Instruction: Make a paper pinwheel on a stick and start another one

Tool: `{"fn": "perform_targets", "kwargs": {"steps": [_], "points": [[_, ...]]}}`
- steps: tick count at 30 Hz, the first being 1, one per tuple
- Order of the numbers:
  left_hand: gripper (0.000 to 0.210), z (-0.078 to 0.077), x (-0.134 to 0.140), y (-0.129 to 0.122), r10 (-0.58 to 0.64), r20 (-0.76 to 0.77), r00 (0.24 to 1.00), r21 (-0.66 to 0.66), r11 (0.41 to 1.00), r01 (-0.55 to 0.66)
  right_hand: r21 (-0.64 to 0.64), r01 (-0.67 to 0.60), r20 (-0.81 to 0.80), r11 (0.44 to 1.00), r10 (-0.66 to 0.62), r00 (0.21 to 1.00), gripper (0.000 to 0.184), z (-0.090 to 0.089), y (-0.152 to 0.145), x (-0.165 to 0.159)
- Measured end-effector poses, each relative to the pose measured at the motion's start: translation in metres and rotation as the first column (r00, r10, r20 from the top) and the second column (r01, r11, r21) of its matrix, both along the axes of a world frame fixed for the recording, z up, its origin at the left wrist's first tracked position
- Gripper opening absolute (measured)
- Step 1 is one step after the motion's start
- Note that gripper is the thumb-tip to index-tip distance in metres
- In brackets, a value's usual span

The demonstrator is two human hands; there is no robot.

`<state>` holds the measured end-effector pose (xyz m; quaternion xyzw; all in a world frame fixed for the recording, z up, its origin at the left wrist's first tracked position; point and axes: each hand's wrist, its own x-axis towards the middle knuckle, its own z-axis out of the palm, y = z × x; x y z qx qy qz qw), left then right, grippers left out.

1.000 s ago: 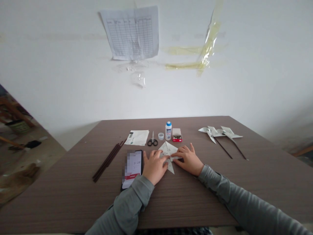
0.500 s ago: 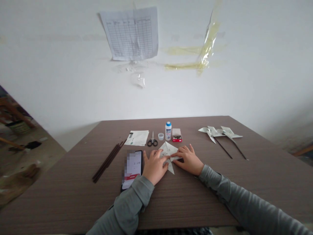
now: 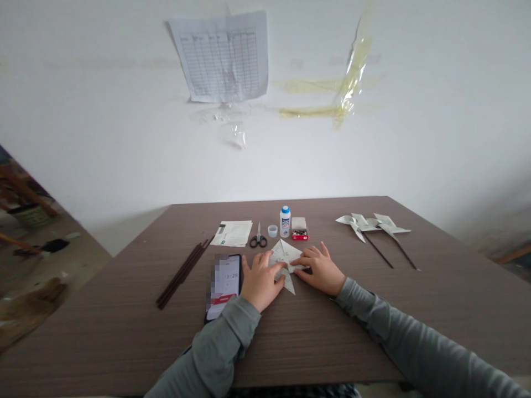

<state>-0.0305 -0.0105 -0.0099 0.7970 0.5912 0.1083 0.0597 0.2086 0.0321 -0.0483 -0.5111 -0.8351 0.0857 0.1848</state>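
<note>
A pale paper pinwheel with faint print lies in front of me, its points folded toward the middle. My left hand rests on its left side, with the fingers bent and pressing the paper near the centre. From the right, my right hand holds a folded flap between thumb and index finger; its other fingers are slightly raised. Both hands partly cover the paper. Just left of my left hand lies a phone with its screen lit.
Behind the paper stand scissors, a small clear cup, a blue-capped bottle and a red box of small pins. Paper sheets and dark sticks lie left. Finished pinwheels on sticks lie right.
The index fingertips have moved slightly apart over the middle of the paper. Otherwise both hands stay in place on the pinwheel, and the objects around them have not moved.
</note>
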Motion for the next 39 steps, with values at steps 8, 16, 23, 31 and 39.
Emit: {"fn": "perform_targets", "kwargs": {"steps": [8,16,23,31,39], "points": [[0.050,0.000,0.003,0.000,-0.020,-0.011,1.000,-0.024,1.000,0.020,-0.034,-0.009,-0.005,0.999,0.009,1.000,0.030,0.002,-0.001,0.000],[0.051,0.001,0.001,0.000,-0.019,-0.005,1.000,-0.022,1.000,0.019,0.011,-0.014,-0.019,1.000,0.015,1.000,0.026,-0.009,0.004,0.003],[0.050,0.002,0.001,0.001,-0.002,0.011,1.000,-0.033,0.999,0.003,0.003,-0.026,-0.005,1.000,0.026,1.000,0.025,-0.005,0.004,0.004],[0.044,0.003,0.000,0.005,-0.005,0.046,0.999,-0.024,1.000,0.006,0.009,-0.021,0.015,1.000,0.021,1.000,0.027,-0.004,0.003,0.003],[0.045,0.002,-0.001,0.003,-0.006,0.033,0.999,-0.018,1.000,0.007,0.066,-0.088,0.008,0.994,0.088,0.996,0.028,-0.006,0.007,0.013]]}}
